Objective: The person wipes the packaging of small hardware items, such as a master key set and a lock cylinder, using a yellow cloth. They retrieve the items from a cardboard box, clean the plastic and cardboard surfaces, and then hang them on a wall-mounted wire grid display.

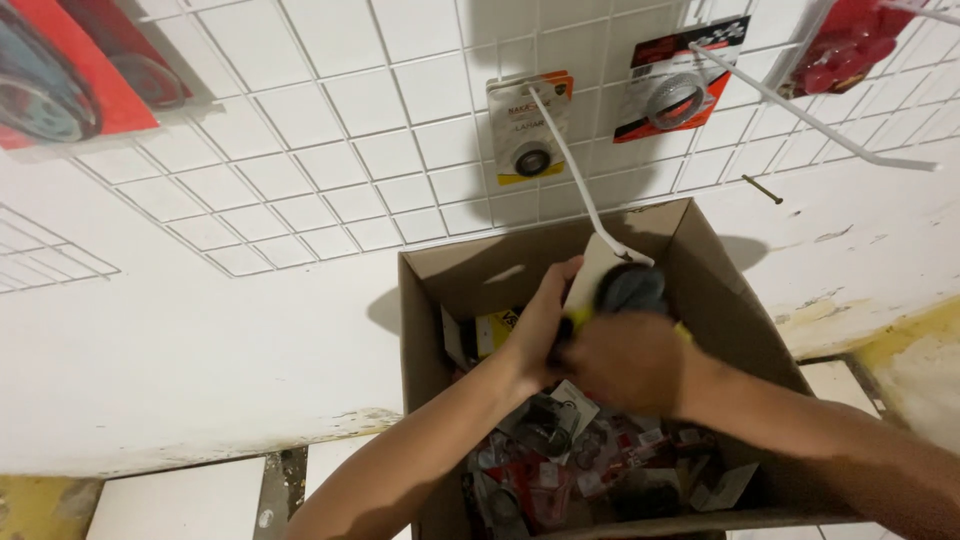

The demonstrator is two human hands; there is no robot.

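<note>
Both hands meet above the open brown cardboard box [700, 260], over its middle. The left hand [540, 325] is closed on the left edge of a flat white-and-yellow carded package with a round dark grey part [618, 285], thumb and fingers pinching the card. The right hand [630, 365] covers the package's lower part; it is motion-blurred, so whether it is clamped on the card or only pressed against it cannot be told. The package stands roughly upright, its top edge close to the tip of a long white wire peg hook [575, 165] that projects from the white wire grid panel [330, 130] on the wall.

Risk points, as a judgement:
- The hook tip is just beside the card's top edge. A misaligned push could bend or tear the card there.
- If the right hand is not clamped, the grip rests on one edge only. The package could pivot and drop into the box.
- The box holds a loose heap of small red, black and clear blister packs [580, 460]. A dropped package would be hard to pick out again.
- A yellow-and-white carded package with a dark ring [528, 125] already hangs at the hook's base; a hard push along the hook could press against it.
- A second long white peg hook [810, 115] projects near the right forearm; a raised arm could catch it.
</note>
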